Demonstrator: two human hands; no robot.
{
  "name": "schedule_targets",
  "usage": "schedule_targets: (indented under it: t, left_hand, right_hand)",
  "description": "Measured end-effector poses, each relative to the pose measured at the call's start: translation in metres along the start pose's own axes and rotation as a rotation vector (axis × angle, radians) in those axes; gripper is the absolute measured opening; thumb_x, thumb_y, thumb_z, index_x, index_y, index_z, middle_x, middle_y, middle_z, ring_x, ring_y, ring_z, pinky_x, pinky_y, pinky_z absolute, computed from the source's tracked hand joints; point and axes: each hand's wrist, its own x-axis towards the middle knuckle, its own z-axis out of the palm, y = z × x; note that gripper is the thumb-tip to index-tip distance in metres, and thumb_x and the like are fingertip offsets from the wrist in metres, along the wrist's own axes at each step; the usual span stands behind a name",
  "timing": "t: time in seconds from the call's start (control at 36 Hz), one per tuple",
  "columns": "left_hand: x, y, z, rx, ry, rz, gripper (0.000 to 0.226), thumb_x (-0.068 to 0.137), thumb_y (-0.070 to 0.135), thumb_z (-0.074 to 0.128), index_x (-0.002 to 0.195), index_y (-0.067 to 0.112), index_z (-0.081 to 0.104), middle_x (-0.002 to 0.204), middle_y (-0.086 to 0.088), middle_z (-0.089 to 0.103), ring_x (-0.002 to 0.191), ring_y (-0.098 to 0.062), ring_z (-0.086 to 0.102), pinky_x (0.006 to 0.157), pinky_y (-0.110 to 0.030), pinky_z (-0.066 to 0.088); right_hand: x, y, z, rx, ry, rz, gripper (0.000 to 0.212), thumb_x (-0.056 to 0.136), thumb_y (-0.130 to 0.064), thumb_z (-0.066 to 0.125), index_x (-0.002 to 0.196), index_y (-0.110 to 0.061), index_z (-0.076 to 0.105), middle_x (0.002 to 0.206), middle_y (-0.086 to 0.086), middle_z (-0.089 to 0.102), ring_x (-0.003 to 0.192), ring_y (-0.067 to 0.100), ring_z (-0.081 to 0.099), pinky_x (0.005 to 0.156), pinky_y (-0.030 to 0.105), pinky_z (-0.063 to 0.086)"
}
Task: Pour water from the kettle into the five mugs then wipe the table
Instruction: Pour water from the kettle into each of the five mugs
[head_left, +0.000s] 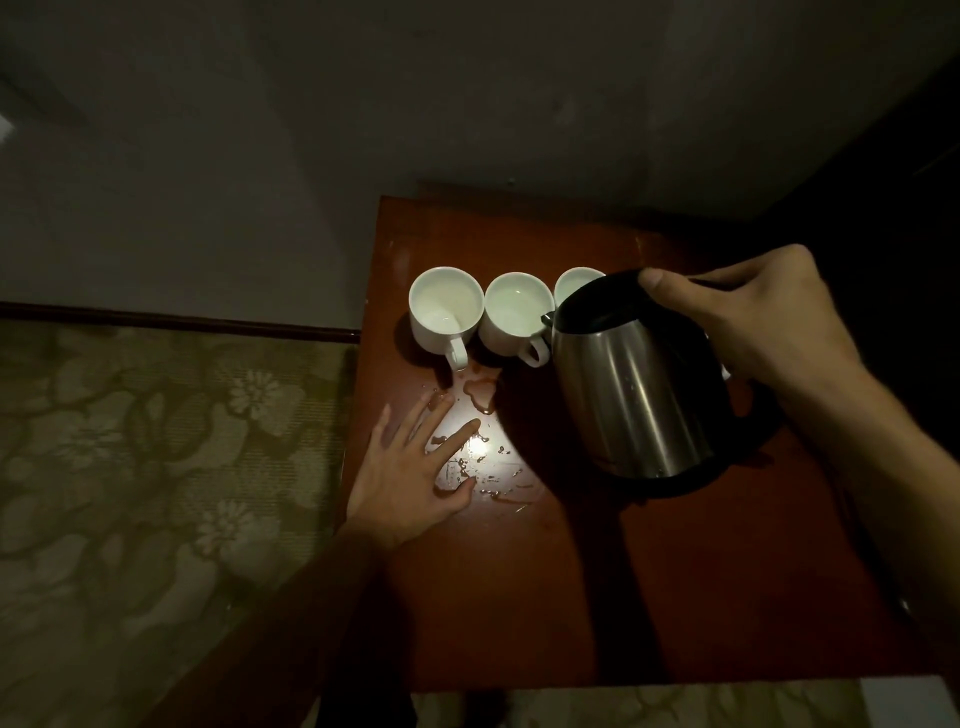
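Three mugs (517, 312) visible, one kettle (634, 395)

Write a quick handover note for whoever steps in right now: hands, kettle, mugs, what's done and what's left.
Right hand grips the kettle by its handle, tilted above the table, spout by the mugs.
Left hand lies flat and open on the table among spilled water.
Three white mugs show in a row; the left mug and middle mug hold water, the third mug is half hidden by the kettle. Others are not visible.
Left: finish pouring, then wipe the spill.
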Motion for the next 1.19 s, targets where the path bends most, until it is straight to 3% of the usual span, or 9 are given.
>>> schedule_targets:
  t: [0.17,0.39,0.56,0.69,0.94,1.19]
  left_hand:
    - [0.0000,-0.0007,0.0013,0.001,-0.015,-0.007,0.071,0.090,0.071,0.041,0.157,0.047,0.031,0.170,0.002,0.022,0.159,-0.019,0.007,0.123,-0.060,0.016]
    - [-0.0008,-0.0009,0.0012,-0.001,-0.010,-0.004,0.071,0.091,0.070,0.041,0.157,0.047,0.032,0.170,0.002,0.021,0.159,-0.019,0.006,0.123,-0.060,0.015]
    - [-0.0004,-0.0004,0.0022,-0.003,-0.008,-0.006,0.071,0.090,0.070,0.043,0.156,0.046,0.033,0.170,0.001,0.022,0.159,-0.019,0.008,0.124,-0.059,0.013]
    - [-0.0005,-0.0006,0.0017,0.001,-0.009,-0.005,0.071,0.090,0.070,0.044,0.156,0.046,0.034,0.170,0.002,0.022,0.159,-0.020,0.009,0.124,-0.058,0.012]
    - [-0.0006,-0.0011,0.0022,0.004,-0.013,-0.010,0.071,0.090,0.070,0.043,0.156,0.046,0.034,0.170,0.003,0.021,0.159,-0.018,0.007,0.123,-0.059,0.015]
    - [0.0001,-0.0018,0.0043,0.022,0.014,0.001,0.072,0.090,0.070,0.041,0.157,0.046,0.030,0.169,0.000,0.025,0.158,-0.021,0.012,0.122,-0.061,0.019]
  right_hand:
    - [-0.0004,-0.0009,-0.0004,-0.006,0.003,-0.003,0.033,0.084,-0.065,0.080,0.081,-0.033,0.073,0.089,-0.005,0.078,0.085,0.011,0.074,0.066,0.033,0.053]
    - [-0.0020,-0.0049,0.0002,-0.009,0.006,0.001,0.033,0.085,-0.063,0.081,0.077,-0.034,0.068,0.086,-0.005,0.074,0.081,0.009,0.069,0.061,0.032,0.049]
    - [-0.0029,-0.0045,-0.0010,-0.025,-0.004,0.009,0.035,0.086,-0.063,0.081,0.085,-0.029,0.077,0.085,-0.001,0.079,0.079,0.017,0.076,0.069,0.038,0.061]
    - [-0.0019,-0.0030,0.0002,-0.035,-0.003,0.015,0.034,0.085,-0.065,0.081,0.083,-0.032,0.075,0.087,-0.002,0.078,0.082,0.015,0.075,0.067,0.035,0.057]
    - [-0.0019,-0.0036,-0.0011,-0.039,0.001,0.023,0.037,0.082,-0.067,0.081,0.081,-0.031,0.076,0.088,-0.001,0.079,0.085,0.016,0.077,0.081,0.048,0.066]
    - [0.0003,-0.0030,-0.0033,-0.052,0.012,0.011,0.039,0.083,-0.067,0.081,0.085,-0.029,0.081,0.085,-0.001,0.081,0.084,0.016,0.078,0.082,0.047,0.066]
